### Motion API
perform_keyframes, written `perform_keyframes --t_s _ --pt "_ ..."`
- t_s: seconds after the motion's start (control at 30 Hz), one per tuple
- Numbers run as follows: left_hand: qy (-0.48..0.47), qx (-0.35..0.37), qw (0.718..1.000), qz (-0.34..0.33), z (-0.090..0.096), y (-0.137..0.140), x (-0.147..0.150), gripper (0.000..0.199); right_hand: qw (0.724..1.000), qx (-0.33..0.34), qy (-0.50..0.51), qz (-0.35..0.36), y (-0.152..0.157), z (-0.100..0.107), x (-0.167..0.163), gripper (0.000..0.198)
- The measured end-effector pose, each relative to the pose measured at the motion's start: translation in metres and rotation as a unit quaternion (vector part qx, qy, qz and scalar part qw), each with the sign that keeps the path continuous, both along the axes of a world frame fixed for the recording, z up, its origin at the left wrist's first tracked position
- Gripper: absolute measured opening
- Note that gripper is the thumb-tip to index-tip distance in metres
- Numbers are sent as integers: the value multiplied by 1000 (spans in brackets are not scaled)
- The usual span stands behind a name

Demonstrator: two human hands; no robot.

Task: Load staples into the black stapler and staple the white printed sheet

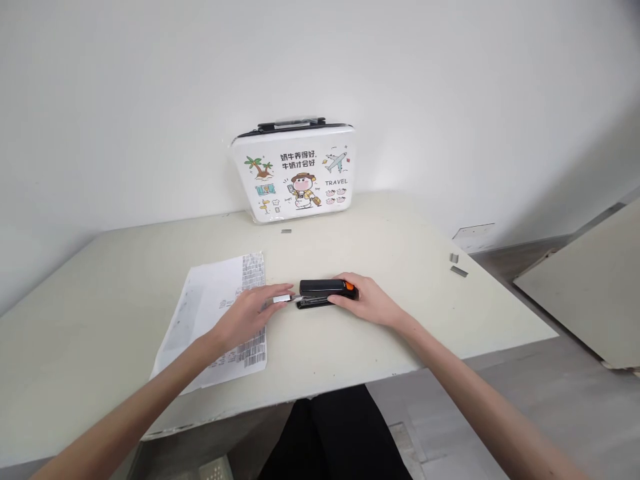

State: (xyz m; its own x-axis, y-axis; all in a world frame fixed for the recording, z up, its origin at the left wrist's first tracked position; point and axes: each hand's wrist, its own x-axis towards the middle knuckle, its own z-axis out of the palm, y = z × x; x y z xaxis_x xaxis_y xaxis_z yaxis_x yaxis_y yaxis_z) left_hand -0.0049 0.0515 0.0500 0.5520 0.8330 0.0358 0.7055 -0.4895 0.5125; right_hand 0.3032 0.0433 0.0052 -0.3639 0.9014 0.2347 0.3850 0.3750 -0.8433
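My right hand (367,300) is closed around the right end of a black stapler (320,288) that has an orange patch near its right end. The stapler lies lengthwise on the table, with a gap between its upper arm and base. From the left, my left hand (247,310) pinches a small white piece (281,299) with a dark end between thumb and fingers. A thin metal part (296,297) shows between this piece and the stapler; I cannot tell how they join. Printed sheets of paper (200,293) lie under my left hand and forearm.
A white carry case (297,173) with cartoon prints leans against the wall at the back. One grey staple strip (286,231) lies before it. Two more grey pieces, a short one (454,258) and a staple strip (459,271), lie near the table's (400,233) right edge.
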Motion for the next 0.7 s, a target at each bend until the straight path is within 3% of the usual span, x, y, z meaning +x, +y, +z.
perform_keyframes --t_s 0.33,0.7 --pt "30 -14 997 -70 9 13 0 43 1000 -1 -4 -1 0 1 -1 29" --pt "58 -4 996 -74 8 18 -4 44 1000 6 -8 -2 1 -1 0 29"
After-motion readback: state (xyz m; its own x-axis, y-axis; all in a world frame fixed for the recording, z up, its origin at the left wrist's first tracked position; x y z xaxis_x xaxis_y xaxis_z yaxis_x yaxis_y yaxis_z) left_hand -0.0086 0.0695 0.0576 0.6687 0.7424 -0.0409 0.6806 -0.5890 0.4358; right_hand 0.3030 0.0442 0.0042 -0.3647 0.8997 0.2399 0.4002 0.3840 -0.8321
